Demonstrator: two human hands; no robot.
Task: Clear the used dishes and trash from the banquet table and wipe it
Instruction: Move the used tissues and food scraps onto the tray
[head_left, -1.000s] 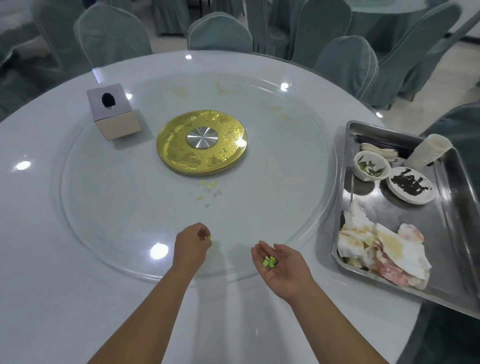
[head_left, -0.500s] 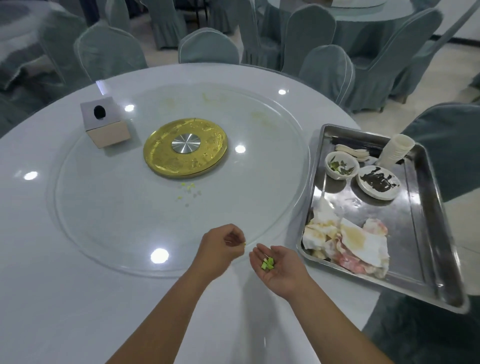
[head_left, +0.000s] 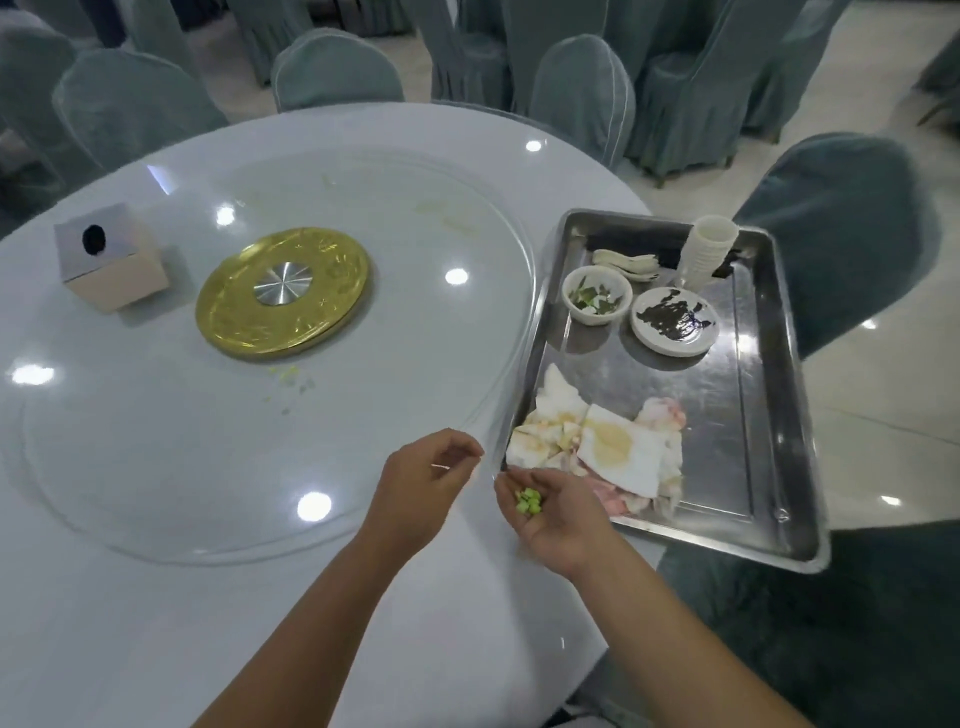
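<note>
Right hand (head_left: 550, 512) palm-up at counter (head_left: 156, 597) near edge, cupping green scraps (head_left: 529, 502); left hand (head_left: 421, 488) beside it, fingertips pinched. Steel tray (head_left: 769, 441) at right edge holds soiled napkins (head_left: 618, 449), dishes.

No legible text — none anywhere

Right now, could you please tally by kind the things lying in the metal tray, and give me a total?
Tray contents:
Small bowl with green leftovers: 1
Saucer with dark residue: 1
Stack of white cups: 1
Pile of white spoons: 1; the number of spoons is unclear
Heap of soiled napkins: 1
Total: 5 groups
</note>
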